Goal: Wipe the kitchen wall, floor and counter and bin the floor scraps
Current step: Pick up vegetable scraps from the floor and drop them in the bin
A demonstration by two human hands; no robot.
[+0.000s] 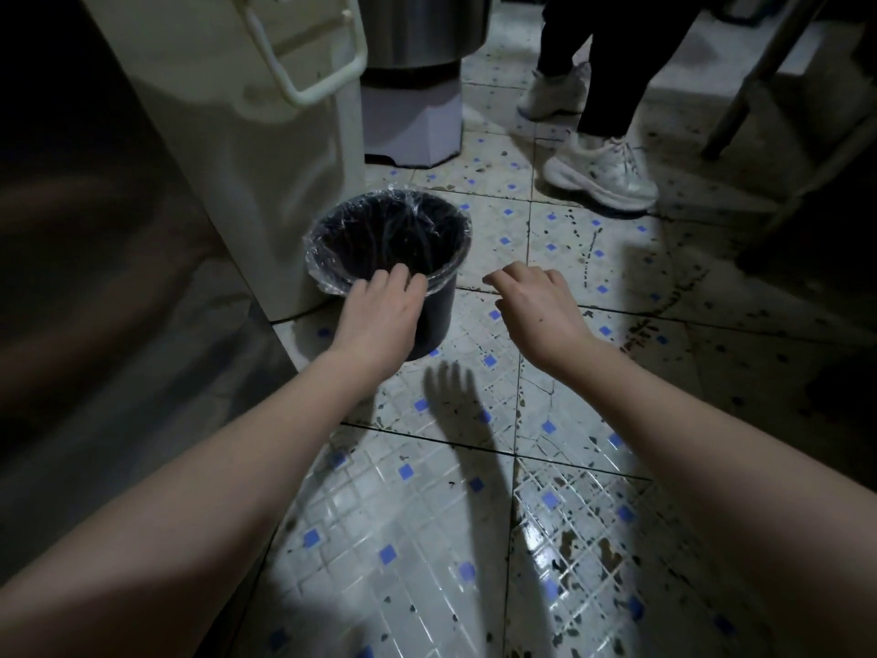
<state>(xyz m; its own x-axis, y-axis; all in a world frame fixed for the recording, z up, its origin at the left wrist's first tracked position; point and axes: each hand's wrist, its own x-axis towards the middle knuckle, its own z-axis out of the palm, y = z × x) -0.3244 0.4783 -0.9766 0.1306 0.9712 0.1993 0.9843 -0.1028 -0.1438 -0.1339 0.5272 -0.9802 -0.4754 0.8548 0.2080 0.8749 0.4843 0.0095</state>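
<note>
A small black bin [389, 239] lined with a clear plastic bag stands on the tiled floor [474, 467]. My left hand [379, 311] reaches over the bin's near rim, fingers loosely bent, with nothing visible in it. My right hand [536, 301] hovers above the floor to the right of the bin, fingers loosely curled downward and holding nothing that I can see. The white floor tiles with blue squares carry many dark stains and specks.
A tall cream cabinet [247, 149] stands just left of the bin. Behind it sits a steel drum on a white base [413, 121]. Another person's legs and white sneakers [602, 171] stand at the upper right, beside a metal table leg [759, 78].
</note>
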